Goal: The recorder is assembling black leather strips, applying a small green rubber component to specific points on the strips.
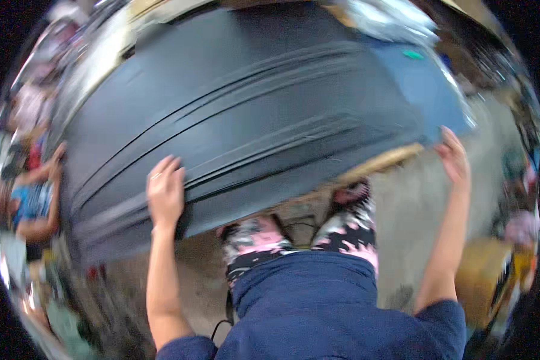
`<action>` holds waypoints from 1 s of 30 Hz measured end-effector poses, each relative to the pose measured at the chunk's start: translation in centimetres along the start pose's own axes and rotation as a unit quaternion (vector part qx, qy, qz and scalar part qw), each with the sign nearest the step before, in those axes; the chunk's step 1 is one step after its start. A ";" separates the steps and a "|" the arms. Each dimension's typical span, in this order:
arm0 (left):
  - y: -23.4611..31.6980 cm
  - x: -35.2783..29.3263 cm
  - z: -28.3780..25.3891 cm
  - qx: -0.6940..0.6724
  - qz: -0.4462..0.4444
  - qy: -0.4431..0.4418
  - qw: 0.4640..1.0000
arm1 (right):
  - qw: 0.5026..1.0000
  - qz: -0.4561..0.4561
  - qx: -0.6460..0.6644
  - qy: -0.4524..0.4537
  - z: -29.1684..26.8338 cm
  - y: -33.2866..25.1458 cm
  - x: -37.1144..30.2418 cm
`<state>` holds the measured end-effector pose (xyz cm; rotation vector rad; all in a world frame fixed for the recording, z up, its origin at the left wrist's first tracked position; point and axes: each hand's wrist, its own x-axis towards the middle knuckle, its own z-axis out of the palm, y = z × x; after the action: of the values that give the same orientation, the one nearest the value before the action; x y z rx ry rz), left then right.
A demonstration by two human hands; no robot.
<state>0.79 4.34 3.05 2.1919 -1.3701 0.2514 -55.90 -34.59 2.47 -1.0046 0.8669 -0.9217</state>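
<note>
Cloth [240,114], dark with long creases, covers most of the desk [396,158], likely laid lengthwise so its front side lies within reach. The left hand [167,195] rests over it near the front edge, its grip slack with fingers extended, perhaps to steady the creases. The right hand [455,157] is by the desk's front right corner, beside a blue sheet [426,90]; blur hides whether that grip pinches anything. Clear plastic [396,21] sits toward the far right corner, perhaps out of the way. A co-worker's hand [58,155] is at the left edge, perhaps bracing that end.
</note>
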 end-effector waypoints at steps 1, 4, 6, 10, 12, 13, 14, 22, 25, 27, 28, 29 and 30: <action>-0.6 -0.7 -0.8 0.037 0.001 0.007 0.999 | 0.997 0.051 -0.052 0.038 3.3 -0.4 -0.4; -2.5 -1.4 -0.4 0.008 0.029 0.006 1.000 | 0.995 0.051 -0.075 -0.030 1.1 -2.5 -1.8; -1.3 -1.4 0.0 -0.016 0.028 -0.001 0.999 | 0.985 -0.061 0.074 -0.141 0.4 -3.1 -2.5; 3.2 -0.8 1.4 -0.024 0.074 -0.029 0.997 | 0.988 0.051 -0.144 -0.033 -0.8 -2.1 -1.6; 5.9 -0.4 2.2 -0.033 0.144 -0.048 0.988 | 0.955 0.103 -0.278 0.003 -1.5 -1.6 -0.8; 7.2 -0.2 2.2 -0.030 0.170 -0.069 0.983 | 0.979 0.040 -0.198 -0.014 -1.5 -2.0 -0.8; 8.5 0.0 2.4 -0.027 0.196 -0.089 0.976 | 0.993 -0.023 -0.116 -0.030 -1.7 -2.1 -0.8; 15.0 1.7 6.1 -0.096 0.263 -0.100 0.955 | 0.998 -0.058 -0.032 0.011 -0.5 -0.4 -0.8; 17.2 2.2 7.4 -0.131 0.293 -0.099 0.942 | 0.994 -0.047 -0.097 0.023 -1.6 0.0 -1.2; 17.1 2.1 8.0 -0.140 0.303 -0.082 0.939 | 0.973 0.025 -0.227 0.032 -1.1 0.8 -0.6; 16.6 1.8 7.8 -0.143 0.302 -0.071 0.940 | 0.991 -0.004 -0.134 -0.003 0.0 1.2 -0.3; 16.7 1.7 7.7 -0.134 0.298 -0.065 0.943 | 0.997 -0.019 -0.065 -0.020 0.2 1.1 -0.2; 16.8 1.6 7.5 -0.138 0.293 -0.061 0.944 | 0.999 -0.032 0.005 -0.036 0.7 1.0 -0.6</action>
<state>-14.04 -6.59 3.20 1.5528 -1.9768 0.1248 -55.27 -33.57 1.85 -1.0558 0.7723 -0.9369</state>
